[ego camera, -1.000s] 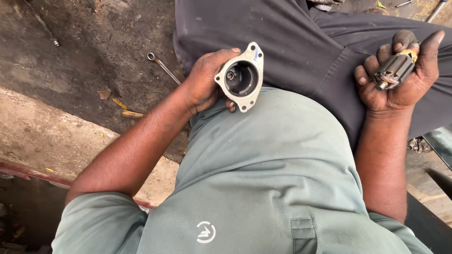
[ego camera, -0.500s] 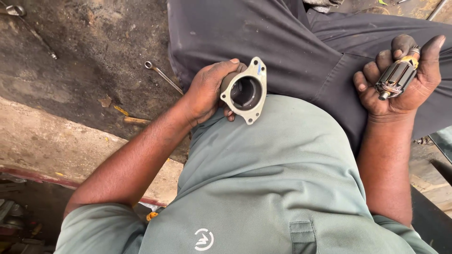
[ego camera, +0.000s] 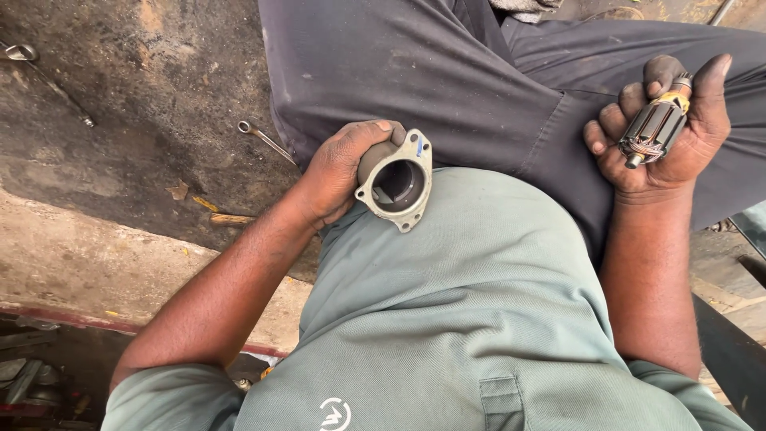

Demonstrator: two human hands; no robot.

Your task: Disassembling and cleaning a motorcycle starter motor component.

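My left hand (ego camera: pixel 339 172) grips a grey cast-metal housing (ego camera: pixel 396 181), a round cup with a flanged rim and bolt ears, its hollow mouth turned towards me. It rests against my green shirt at the lap. My right hand (ego camera: pixel 662 136), palm up at the right, cradles a small motor armature (ego camera: pixel 654 129) with dark windings, a yellow band and a short steel shaft. The two hands are well apart, with my dark grey trousers (ego camera: pixel 447 72) between them.
A spanner (ego camera: pixel 266 139) lies on the stained concrete floor (ego camera: pixel 136 104) just left of my thigh. Another long tool (ego camera: pixel 48 80) lies at the far left. A raised concrete kerb (ego camera: pixel 88 255) runs below, with scrap metal parts (ego camera: pixel 32 383) at the bottom left.
My left hand has turned the housing and tilted it, so its open mouth now faces me more squarely. The right hand has kept the armature in place.
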